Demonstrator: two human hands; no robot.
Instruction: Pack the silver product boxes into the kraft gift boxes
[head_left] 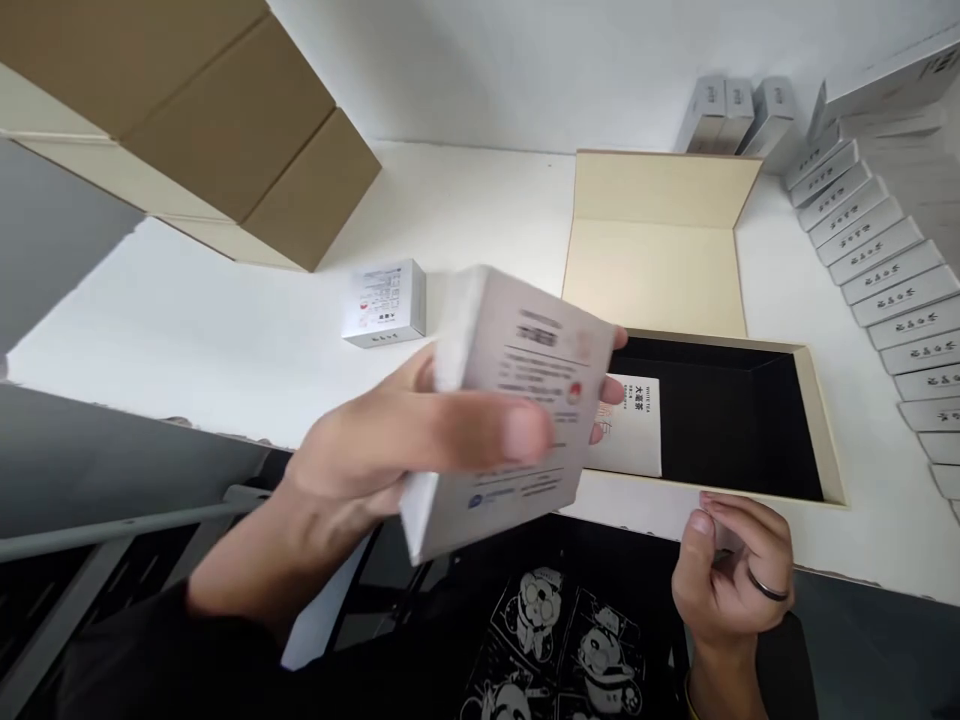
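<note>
My left hand [420, 430] grips a white tea carton [517, 350], tilted and raised over the table, with the thumb across its printed face and fingertips around the far edge. Just right of it lies a long gift box [821, 430], lid folded back and black inside. Another white tea carton [637, 430] lies in its left part, printed face up, partly hidden by my left hand and the held carton. My right hand [735, 565], wearing a dark ring, is curled at the gift box's front rim, thumb and forefinger close together. Nothing shows between those fingers.
One white carton [382, 303] lies on the white table [465, 190] at left. Brown boxes [225, 120] stand at the back left. Along the right runs a long row of white cartons [892, 270], with several more [720, 110] against the wall. A grey rail [127, 530] lies lower left.
</note>
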